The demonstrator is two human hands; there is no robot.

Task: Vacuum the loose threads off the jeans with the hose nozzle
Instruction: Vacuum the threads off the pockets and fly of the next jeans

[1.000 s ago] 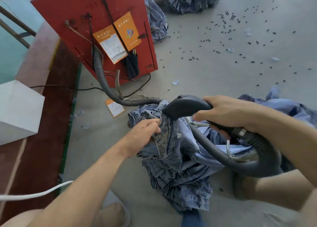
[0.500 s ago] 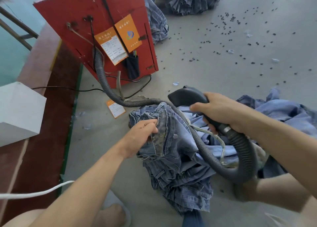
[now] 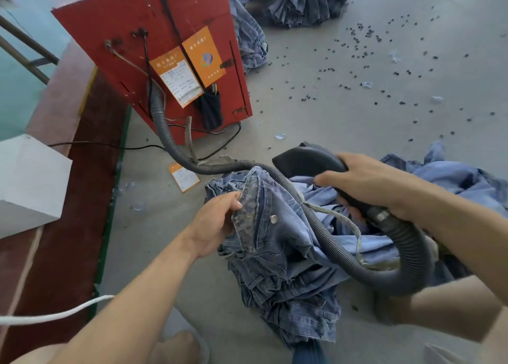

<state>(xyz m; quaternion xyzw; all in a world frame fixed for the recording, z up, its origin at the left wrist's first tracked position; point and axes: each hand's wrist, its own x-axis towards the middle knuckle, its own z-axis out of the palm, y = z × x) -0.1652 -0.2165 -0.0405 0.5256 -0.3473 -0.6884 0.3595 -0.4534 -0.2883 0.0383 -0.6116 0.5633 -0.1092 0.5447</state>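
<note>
Grey floor: left hand pinches jeans waistband; right hand grips nozzle.

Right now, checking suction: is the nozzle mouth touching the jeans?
Cannot tell. In the head view the nozzle hangs over the jeans, its mouth facing away, so neither contact nor gap shows.

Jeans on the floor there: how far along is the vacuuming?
Done so far: the left hand grips the jeans by the waistband, and the right hand holds the black nozzle. In hand: the nozzle sits above the denim, its mouth facing away, not pressed on. Left: passing it over the fabric; how many threads remain is too small to tell.
</note>
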